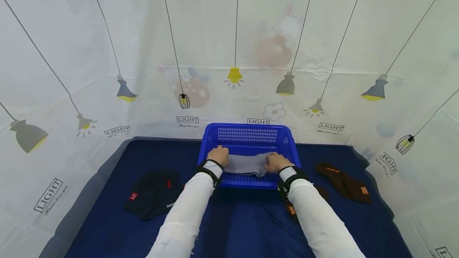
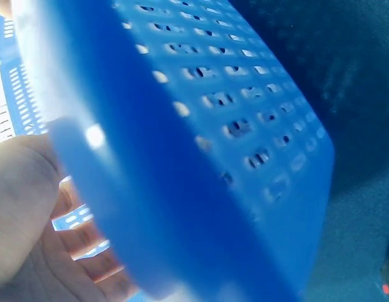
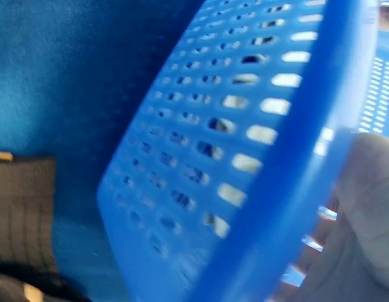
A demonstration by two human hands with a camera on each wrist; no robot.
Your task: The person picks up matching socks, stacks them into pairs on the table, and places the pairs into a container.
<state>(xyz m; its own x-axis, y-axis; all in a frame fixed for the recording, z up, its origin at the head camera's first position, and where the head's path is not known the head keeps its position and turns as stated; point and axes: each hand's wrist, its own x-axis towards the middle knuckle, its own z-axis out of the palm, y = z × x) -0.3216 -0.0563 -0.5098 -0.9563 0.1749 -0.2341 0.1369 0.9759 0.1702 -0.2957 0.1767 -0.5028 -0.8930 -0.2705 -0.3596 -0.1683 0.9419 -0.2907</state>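
Well, gray cloth (image 1: 246,165) btwn both hands (image 1: 219,156) (image 1: 275,162).

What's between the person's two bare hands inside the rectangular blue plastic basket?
A long grey piece of cloth stretches from the left hand across to the right hand, inside the blue basket. The head view shows it.

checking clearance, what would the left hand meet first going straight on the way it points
The left hand would probably meet the blue basket's far wall first, though depth is unclear.
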